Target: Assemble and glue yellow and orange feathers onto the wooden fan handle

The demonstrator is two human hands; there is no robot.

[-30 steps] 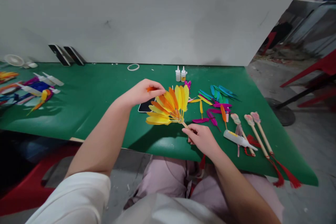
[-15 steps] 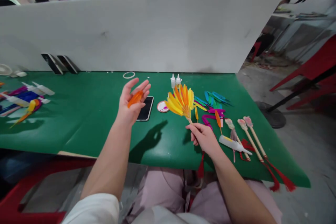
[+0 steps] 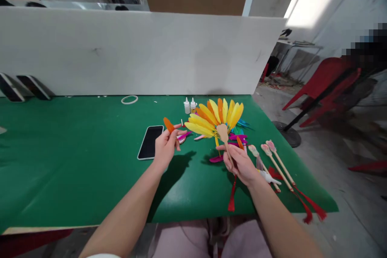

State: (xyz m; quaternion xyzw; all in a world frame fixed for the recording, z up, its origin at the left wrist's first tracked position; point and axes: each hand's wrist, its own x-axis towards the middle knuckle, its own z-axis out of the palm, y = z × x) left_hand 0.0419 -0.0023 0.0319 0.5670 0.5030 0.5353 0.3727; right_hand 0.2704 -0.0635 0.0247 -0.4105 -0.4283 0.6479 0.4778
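Nearest you, your right hand (image 3: pixel 242 165) is closed around the slim wooden handle (image 3: pixel 226 147) of the feather fan (image 3: pixel 216 117). Your fingers wrap low on the stick, and a red tassel (image 3: pixel 232 195) hangs from its end toward 6 o'clock, over the near part of the green table (image 3: pixel 75 161). The fan is held up above the table, its yellow and orange blades spread from about 9 to 1 o'clock. It looks very light, but the blades are soft and probably only glued at the paddle, so the stiff handle is the place to grip, not the vanes.

At 9 o'clock from the fan, your left hand (image 3: pixel 165 147) pinches an orange feather (image 3: pixel 168 125) by its lower end, between thumb and fingertips. The feather is flimsy and bends readily, so the quill takes the hold best. A phone (image 3: pixel 150 142) lies flat just at 9 o'clock of that hand.

Loose feathers (image 3: pixel 238 136) lie behind the fan and tasselled sticks (image 3: pixel 279 163) at its 3 o'clock. Two glue bottles (image 3: pixel 190 106) stand farther back, toward 12 o'clock.
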